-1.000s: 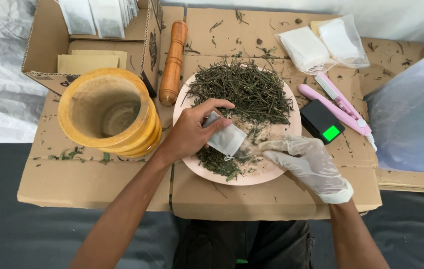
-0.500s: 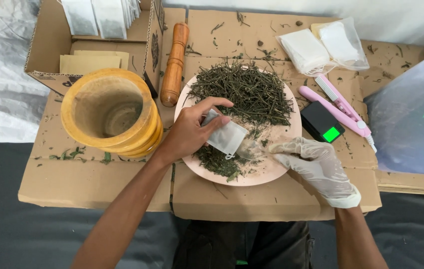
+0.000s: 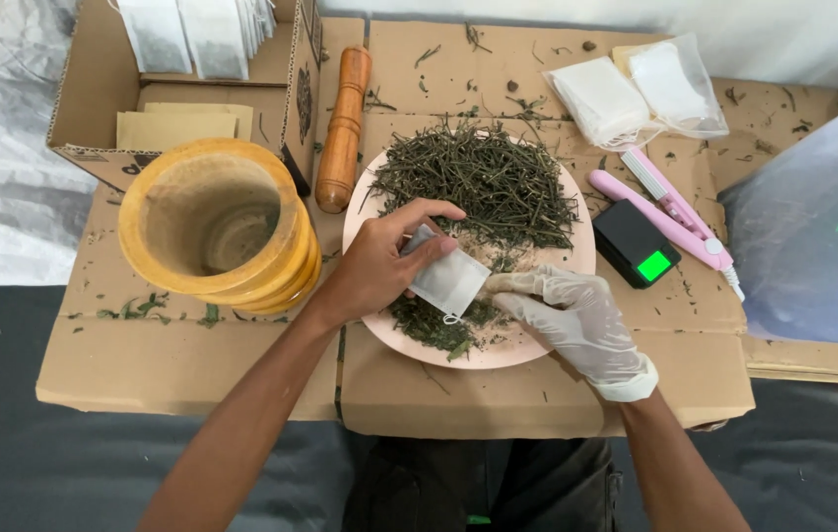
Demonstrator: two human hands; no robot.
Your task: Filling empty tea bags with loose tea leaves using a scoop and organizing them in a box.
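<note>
- Left hand [image 3: 374, 266] pinches small white sachet [image 3: 448, 282] over pink plate [image 3: 576, 258], long axis toward right hand.
- Gloved right hand [image 3: 567, 315] loosely curled, fingertips at sachet's mouth, pinching dried herb [image 3: 478, 182].

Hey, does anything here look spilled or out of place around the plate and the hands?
Yes. Bits of dried green herb lie scattered on the brown cardboard surface, off the round pink plate, mostly beside the yellow wooden mortar and near the top edge. Also only the right hand wears a glove; the left hand, holding the small white sachet, is bare.
</note>
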